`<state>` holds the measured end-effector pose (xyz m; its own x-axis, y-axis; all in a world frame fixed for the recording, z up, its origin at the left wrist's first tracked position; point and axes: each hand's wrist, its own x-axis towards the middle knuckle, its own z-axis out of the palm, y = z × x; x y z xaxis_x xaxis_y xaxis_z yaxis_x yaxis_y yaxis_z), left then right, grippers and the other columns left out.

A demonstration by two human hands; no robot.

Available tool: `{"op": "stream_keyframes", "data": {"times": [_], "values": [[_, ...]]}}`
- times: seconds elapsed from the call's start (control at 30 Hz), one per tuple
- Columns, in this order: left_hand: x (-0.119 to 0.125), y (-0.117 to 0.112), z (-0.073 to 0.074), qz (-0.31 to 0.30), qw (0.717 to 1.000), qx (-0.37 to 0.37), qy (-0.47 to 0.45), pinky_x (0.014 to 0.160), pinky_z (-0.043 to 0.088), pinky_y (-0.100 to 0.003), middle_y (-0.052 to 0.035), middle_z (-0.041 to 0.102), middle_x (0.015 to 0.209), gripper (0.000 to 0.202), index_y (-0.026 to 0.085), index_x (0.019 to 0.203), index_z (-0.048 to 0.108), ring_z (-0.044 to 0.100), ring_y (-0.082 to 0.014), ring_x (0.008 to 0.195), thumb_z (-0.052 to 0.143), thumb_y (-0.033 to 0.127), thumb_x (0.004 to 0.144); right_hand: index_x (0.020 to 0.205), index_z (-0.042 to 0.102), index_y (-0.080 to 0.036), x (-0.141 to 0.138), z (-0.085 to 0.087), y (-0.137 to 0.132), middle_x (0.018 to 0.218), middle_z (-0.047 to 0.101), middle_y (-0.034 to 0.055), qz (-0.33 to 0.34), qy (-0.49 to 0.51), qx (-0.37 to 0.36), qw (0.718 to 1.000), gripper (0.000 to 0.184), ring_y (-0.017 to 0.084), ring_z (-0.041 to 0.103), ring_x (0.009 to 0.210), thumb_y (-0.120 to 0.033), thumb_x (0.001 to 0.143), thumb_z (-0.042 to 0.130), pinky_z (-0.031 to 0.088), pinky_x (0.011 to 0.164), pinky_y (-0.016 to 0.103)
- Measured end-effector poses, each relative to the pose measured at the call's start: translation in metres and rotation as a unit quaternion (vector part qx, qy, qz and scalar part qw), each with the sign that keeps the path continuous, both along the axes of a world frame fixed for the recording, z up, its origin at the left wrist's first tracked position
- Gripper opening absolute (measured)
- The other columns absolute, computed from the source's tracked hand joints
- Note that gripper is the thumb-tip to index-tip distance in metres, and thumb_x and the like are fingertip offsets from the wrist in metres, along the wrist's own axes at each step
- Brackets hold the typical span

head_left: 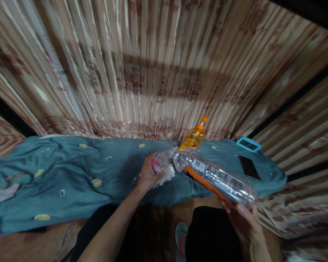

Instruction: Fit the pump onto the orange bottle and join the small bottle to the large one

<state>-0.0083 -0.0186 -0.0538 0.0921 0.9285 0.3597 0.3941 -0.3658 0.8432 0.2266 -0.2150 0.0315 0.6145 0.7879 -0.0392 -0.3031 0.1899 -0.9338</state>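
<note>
My left hand (149,174) is closed around a small clear plastic bottle (161,160) with a pink label, its neck pointing right. My right hand (246,218) grips the base of a large clear plastic bottle (221,178) with an orange label strip. That bottle is tilted, its narrow end up and to the left. A clear flared piece (180,160) sits where the two bottle necks meet; I cannot tell whether it is separate. Below the left hand lies a white crumpled, fluffy thing (166,175). Just behind the necks stands a pump bottle (193,137) of yellow liquid.
Teal patterned cloth (79,163) covers the long, narrow surface. A blue-framed digital clock (248,144) and a dark phone (249,167) lie at its right end. Pale material (4,193) rests at the far left. A striped curtain (153,72) hangs close behind.
</note>
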Motion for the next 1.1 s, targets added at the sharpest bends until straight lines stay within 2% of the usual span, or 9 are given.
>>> {"op": "stream_keyframes", "data": {"times": [0.1,0.2,0.4,0.53,0.73,0.83,0.93,1.0,1.1], "values": [[0.0,0.001,-0.001,0.003,1.0,0.004,-0.001,0.107,0.05,-0.05,-0.0114,0.063,0.127,0.078,0.019,0.13,0.05,0.063,-0.0319,0.12,0.082,0.023,0.059,0.12,0.066,-0.04,-0.001,-0.001,0.0,0.097,0.069,-0.0018,-0.004,0.01,0.003,1.0,0.065,0.014,0.062,0.081,-0.039,0.06,0.092,0.049,0.064,0.024],[-0.001,0.002,-0.003,-0.003,1.0,0.01,-0.005,0.108,0.049,-0.049,-0.0102,0.063,0.127,0.079,0.021,0.131,0.05,0.063,-0.0311,0.121,0.083,0.023,0.059,0.124,0.065,-0.037,-0.002,-0.003,-0.002,0.102,0.069,0.0002,-0.007,0.011,0.007,1.0,0.069,0.015,0.064,0.083,-0.036,0.06,0.092,0.052,0.069,0.025],[-0.002,0.003,-0.006,-0.007,1.0,0.01,-0.014,0.107,0.05,-0.05,-0.0111,0.063,0.128,0.082,0.02,0.132,0.05,0.063,-0.0323,0.12,0.084,0.026,0.058,0.129,0.062,-0.039,-0.005,-0.007,-0.006,0.1,0.068,-0.0008,0.006,0.002,0.015,1.0,0.073,0.013,0.061,0.072,-0.037,0.061,0.09,0.047,0.062,0.025],[-0.003,0.002,-0.004,-0.012,1.0,0.013,-0.013,0.108,0.049,-0.049,-0.0111,0.062,0.129,0.081,0.02,0.132,0.05,0.062,-0.032,0.122,0.084,0.025,0.059,0.133,0.06,-0.041,-0.006,-0.008,-0.008,0.112,0.067,-0.0002,0.01,-0.002,0.013,1.0,0.075,0.015,0.062,0.076,-0.037,0.063,0.089,0.048,0.065,0.029],[-0.003,-0.001,0.002,-0.017,1.0,-0.001,0.0,0.104,0.052,-0.047,-0.0096,0.064,0.125,0.078,0.02,0.129,0.05,0.065,-0.0303,0.116,0.084,0.023,0.059,0.134,0.059,-0.04,-0.005,-0.007,-0.011,0.117,0.067,-0.0003,0.009,0.001,-0.001,1.0,0.08,0.012,0.06,0.075,-0.038,0.061,0.091,0.051,0.067,0.026],[-0.004,-0.002,0.003,-0.028,1.0,0.001,0.003,0.105,0.051,-0.047,-0.0104,0.064,0.126,0.077,0.02,0.13,0.049,0.065,-0.0302,0.117,0.083,0.023,0.06,0.136,0.057,-0.043,-0.003,-0.009,-0.013,0.125,0.066,-0.0008,0.011,0.003,-0.006,1.0,0.083,0.012,0.06,0.075,-0.04,0.06,0.091,0.055,0.078,0.033],[-0.005,-0.001,0.002,-0.03,1.0,0.007,0.003,0.105,0.051,-0.047,-0.0102,0.064,0.126,0.078,0.02,0.13,0.049,0.065,-0.0304,0.117,0.083,0.024,0.06,0.14,0.054,-0.044,-0.002,-0.011,-0.013,0.13,0.064,0.0007,0.01,0.0,-0.01,1.0,0.089,0.018,0.064,0.084,-0.04,0.059,0.091,0.055,0.088,0.043],[-0.005,0.0,0.0,-0.028,1.0,0.009,0.003,0.105,0.052,-0.047,-0.0101,0.064,0.126,0.079,0.02,0.13,0.05,0.065,-0.0309,0.117,0.084,0.024,0.059,0.141,0.053,-0.043,-0.001,-0.012,-0.014,0.132,0.063,0.0019,0.01,-0.001,-0.009,1.0,0.089,0.02,0.065,0.085,-0.039,0.06,0.091,0.054,0.089,0.044],[-0.005,0.001,-0.002,-0.032,0.999,0.008,-0.001,0.107,0.051,-0.048,-0.0109,0.064,0.129,0.082,0.019,0.132,0.05,0.063,-0.0323,0.12,0.084,0.024,0.058,0.141,0.054,-0.04,-0.001,-0.015,-0.015,0.132,0.064,0.0031,0.004,-0.002,-0.007,1.0,0.09,0.017,0.063,0.078,-0.04,0.059,0.091,0.055,0.089,0.044]]}}
